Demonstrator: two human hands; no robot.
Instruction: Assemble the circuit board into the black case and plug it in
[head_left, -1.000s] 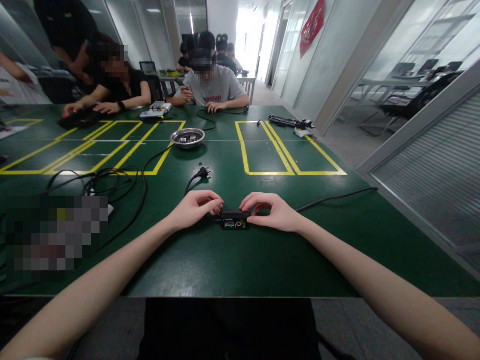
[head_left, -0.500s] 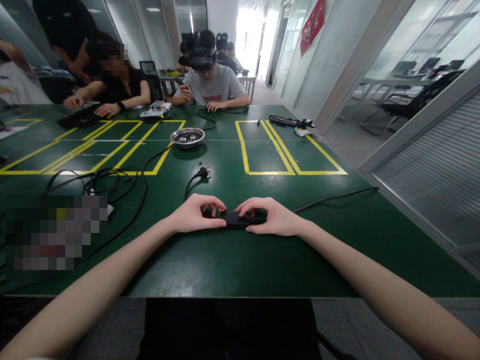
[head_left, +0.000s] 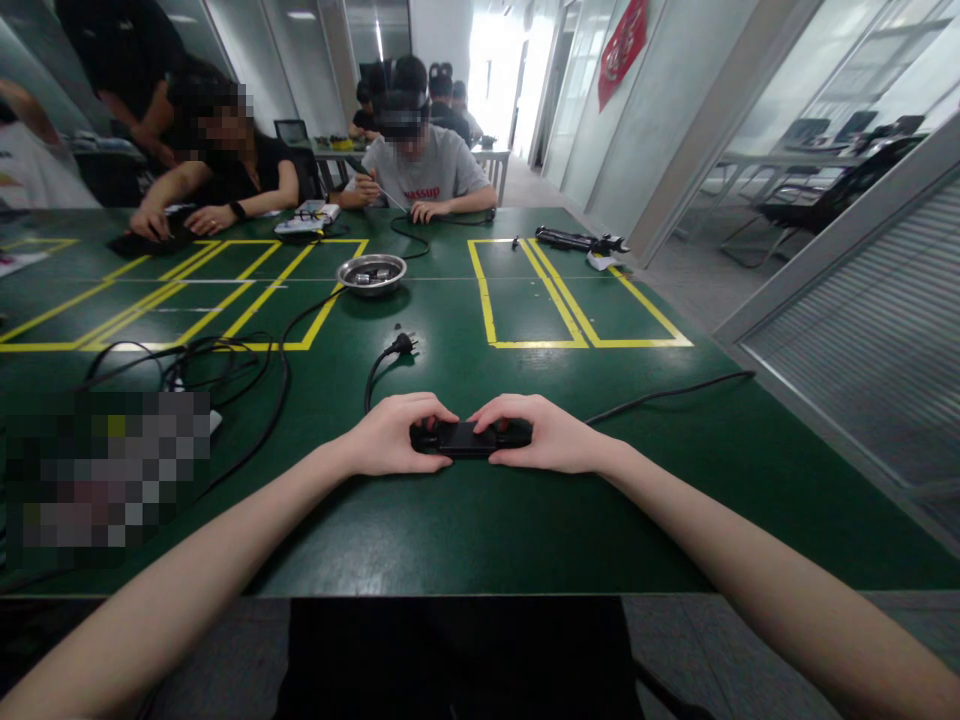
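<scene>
A black power adapter [head_left: 466, 442] lies flat on the green table [head_left: 480, 540], straight in front of me. My left hand [head_left: 390, 432] is curled about its left end, thumb along the near side and fingertips at the top edge. At the other end, my right hand [head_left: 551, 432] grips it the same way, with a fingertip on the top face. A black cord runs from behind my left hand to a plug [head_left: 405, 344] with bare prongs. Out to the right stretches another thin black cable [head_left: 667, 396]. My palms hide the adapter's ends.
Beyond the plug stands a steel bowl [head_left: 373, 289] holding small metal parts. Tangled black cables [head_left: 217, 365] and a blurred-out object [head_left: 112, 470] lie at left. A folded black tripod-like item [head_left: 577, 241] is at far right. Co-workers sit across the table.
My left hand's fingers have loosened a little, so more of the adapter's left end shows. My right hand barely shifts. Across the table, a co-worker's hand moves slightly over a dark item.
</scene>
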